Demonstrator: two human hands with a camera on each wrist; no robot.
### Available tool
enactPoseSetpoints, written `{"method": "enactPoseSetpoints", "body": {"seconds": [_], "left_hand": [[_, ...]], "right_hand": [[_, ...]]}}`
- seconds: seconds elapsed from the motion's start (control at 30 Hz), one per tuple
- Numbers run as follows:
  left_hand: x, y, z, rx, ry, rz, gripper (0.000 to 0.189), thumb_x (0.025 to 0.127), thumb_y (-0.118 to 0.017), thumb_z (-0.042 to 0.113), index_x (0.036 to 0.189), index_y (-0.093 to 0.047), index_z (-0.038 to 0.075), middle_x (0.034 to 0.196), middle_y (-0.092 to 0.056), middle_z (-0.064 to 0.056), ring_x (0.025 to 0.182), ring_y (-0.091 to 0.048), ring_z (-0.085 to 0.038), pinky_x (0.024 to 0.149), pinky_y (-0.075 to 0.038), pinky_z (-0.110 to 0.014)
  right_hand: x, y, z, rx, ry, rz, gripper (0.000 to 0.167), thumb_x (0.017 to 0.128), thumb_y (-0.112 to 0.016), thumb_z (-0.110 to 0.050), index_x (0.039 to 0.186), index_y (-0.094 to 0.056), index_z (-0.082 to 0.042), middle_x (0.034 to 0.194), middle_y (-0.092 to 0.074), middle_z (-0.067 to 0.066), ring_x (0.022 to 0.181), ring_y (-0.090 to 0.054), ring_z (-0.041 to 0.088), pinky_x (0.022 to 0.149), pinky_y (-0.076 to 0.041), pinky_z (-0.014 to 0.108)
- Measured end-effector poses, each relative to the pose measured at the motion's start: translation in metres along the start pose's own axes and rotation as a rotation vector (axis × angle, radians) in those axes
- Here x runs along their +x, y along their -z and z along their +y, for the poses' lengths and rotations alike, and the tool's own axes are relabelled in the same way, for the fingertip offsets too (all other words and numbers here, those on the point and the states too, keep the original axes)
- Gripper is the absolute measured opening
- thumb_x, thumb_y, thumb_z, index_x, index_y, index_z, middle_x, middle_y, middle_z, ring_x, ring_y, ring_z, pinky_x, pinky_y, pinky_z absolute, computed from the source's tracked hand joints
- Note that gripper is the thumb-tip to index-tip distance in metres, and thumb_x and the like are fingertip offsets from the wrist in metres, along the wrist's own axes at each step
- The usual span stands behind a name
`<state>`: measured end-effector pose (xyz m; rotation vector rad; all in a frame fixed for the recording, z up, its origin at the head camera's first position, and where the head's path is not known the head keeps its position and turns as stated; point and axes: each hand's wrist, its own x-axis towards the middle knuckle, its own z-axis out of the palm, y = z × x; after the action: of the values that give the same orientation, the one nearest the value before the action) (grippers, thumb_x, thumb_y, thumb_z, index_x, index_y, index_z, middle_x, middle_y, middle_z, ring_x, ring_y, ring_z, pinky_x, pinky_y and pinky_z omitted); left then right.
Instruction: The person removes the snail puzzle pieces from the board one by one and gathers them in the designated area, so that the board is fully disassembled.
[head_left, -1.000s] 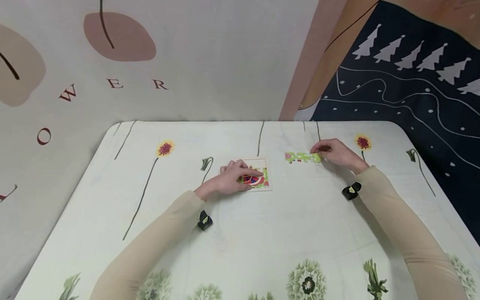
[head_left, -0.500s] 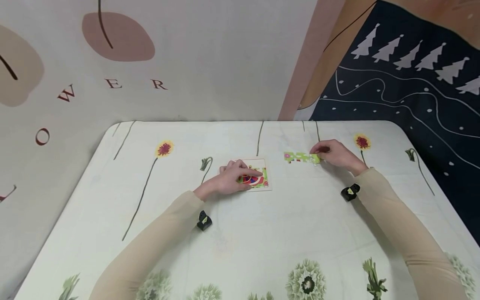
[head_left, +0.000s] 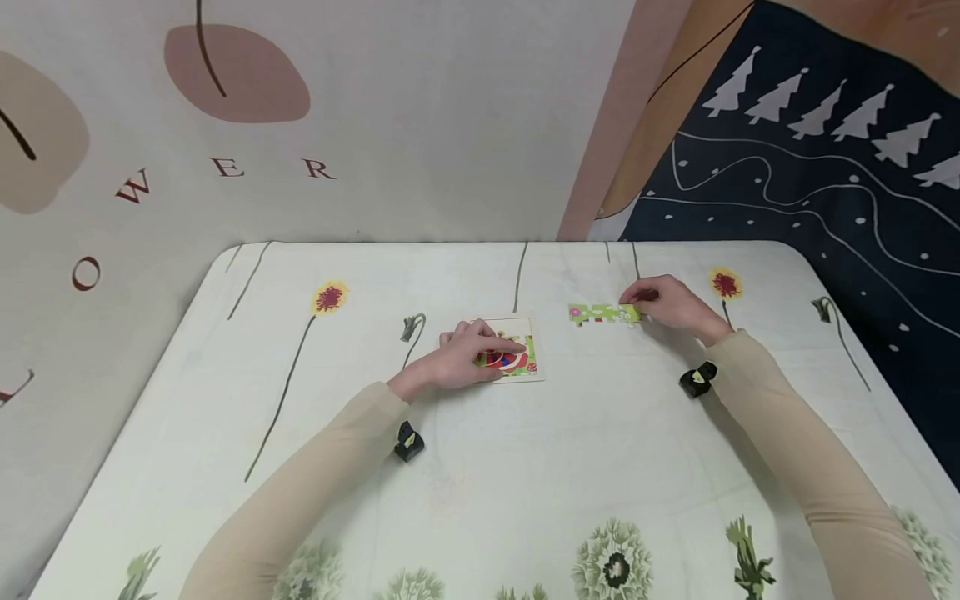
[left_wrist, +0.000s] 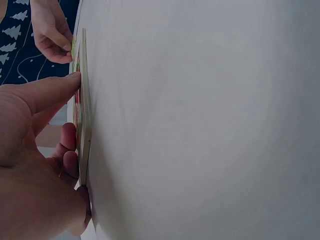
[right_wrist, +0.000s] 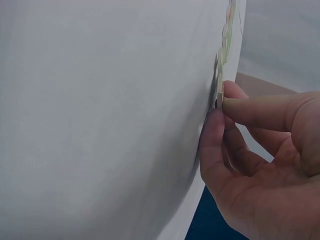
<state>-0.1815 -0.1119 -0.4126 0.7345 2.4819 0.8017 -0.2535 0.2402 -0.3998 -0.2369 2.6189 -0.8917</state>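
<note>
My left hand rests on a square jigsaw board, index finger stretched over its red, blue and green picture. In the left wrist view the board is seen edge-on, with the fingertips on its face and at its side. Part of the picture is hidden under the hand. To the right, a row of joined green puzzle pieces lies on the table, a pink flower at its left end. My right hand pinches the right end of this row between thumb and fingers; the right wrist view shows the edge of the pieces leading up from the fingertips.
A white cloth printed with flowers and stems covers the table. Behind it stands a printed wall hanging, with a dark panel of white trees at the right. A small black device sits at the right wrist.
My right hand has shifted slightly away from me, and the right end of the green row has moved up, so the pieces line up straighter. The left hand stays put.
</note>
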Motion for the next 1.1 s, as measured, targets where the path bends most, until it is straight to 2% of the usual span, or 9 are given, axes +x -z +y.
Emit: {"method": "enactPoseSetpoints", "body": {"seconds": [0.33,0.67,0.9,1.1], "left_hand": [[-0.005,-0.005,0.005,0.033,0.009,0.045,0.044,0.094,-0.067,0.020,0.138,-0.061,0.029,0.125,-0.052,-0.008,0.106,-0.037,-0.025,0.088,-0.022,-0.044],[-0.016,-0.008,0.009,0.067,-0.002,0.063,0.042,0.095,-0.064,0.015,0.135,-0.063,0.027,0.120,-0.054,-0.009,0.100,-0.037,-0.023,0.083,-0.022,-0.039],[-0.015,-0.006,0.006,0.076,-0.039,0.042,0.041,0.094,-0.065,0.015,0.134,-0.065,0.027,0.122,-0.054,-0.007,0.104,-0.039,-0.022,0.086,-0.024,-0.039],[-0.009,0.001,0.001,0.037,-0.075,-0.007,0.041,0.092,-0.068,0.015,0.132,-0.066,0.025,0.124,-0.056,-0.005,0.112,-0.040,-0.023,0.090,-0.023,-0.042]], "right_hand": [[-0.004,0.002,-0.002,0.042,-0.006,0.016,0.030,0.100,-0.049,-0.004,0.127,-0.062,0.002,0.132,-0.058,0.025,0.119,-0.052,0.037,0.106,-0.039,0.052],[-0.007,-0.012,-0.017,0.049,0.157,0.055,0.023,0.099,-0.053,-0.003,0.116,-0.067,0.003,0.120,-0.065,0.024,0.111,-0.058,0.034,0.099,-0.044,0.047],[-0.005,-0.029,-0.034,0.084,0.271,0.004,0.020,0.097,-0.056,-0.003,0.110,-0.070,0.002,0.115,-0.069,0.021,0.108,-0.061,0.031,0.097,-0.048,0.046],[-0.004,-0.042,-0.047,0.083,0.409,-0.030,0.017,0.094,-0.058,0.000,0.104,-0.072,0.000,0.106,-0.072,0.015,0.101,-0.064,0.025,0.089,-0.051,0.037]]}}
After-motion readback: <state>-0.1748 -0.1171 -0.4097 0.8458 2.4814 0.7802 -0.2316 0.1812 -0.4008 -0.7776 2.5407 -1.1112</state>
